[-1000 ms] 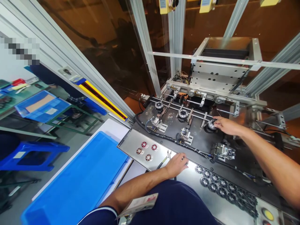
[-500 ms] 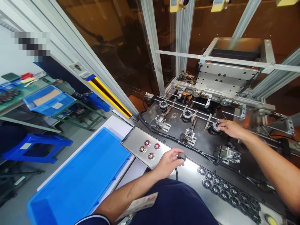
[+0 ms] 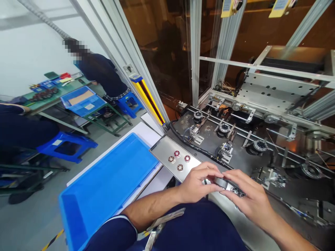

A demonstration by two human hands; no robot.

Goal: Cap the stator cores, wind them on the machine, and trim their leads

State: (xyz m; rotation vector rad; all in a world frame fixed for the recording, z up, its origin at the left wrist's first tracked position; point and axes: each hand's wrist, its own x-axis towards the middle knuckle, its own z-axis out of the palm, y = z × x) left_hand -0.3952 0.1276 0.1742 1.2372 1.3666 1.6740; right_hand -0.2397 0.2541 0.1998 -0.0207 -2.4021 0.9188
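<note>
In front of my body, my left hand (image 3: 200, 183) pinches a grey round metal part (image 3: 221, 182) between thumb and fingers. My right hand (image 3: 250, 195) meets it from the other side, its thumb and fingertips on the same part. Fingers cover much of the part, so its face is hidden. Below the hands runs a narrow metal tray (image 3: 162, 146). Several small red and brown spoked discs (image 3: 180, 167) lie on its left section. Between and behind my right fingers, dark spoked wheels (image 3: 237, 191) show on the tray.
Beyond the tray, a dark machine bed carries round fixtures (image 3: 224, 128) with spoked parts, steel rods and brackets (image 3: 225, 150). A blue bin (image 3: 104, 184) stands at left. A yellow sensor bar (image 3: 149, 99) is on the frame post. Two people sit at a green bench further left.
My right hand has left the third fixture on the machine and come back to the round part in my left hand. The view has swung left.
</note>
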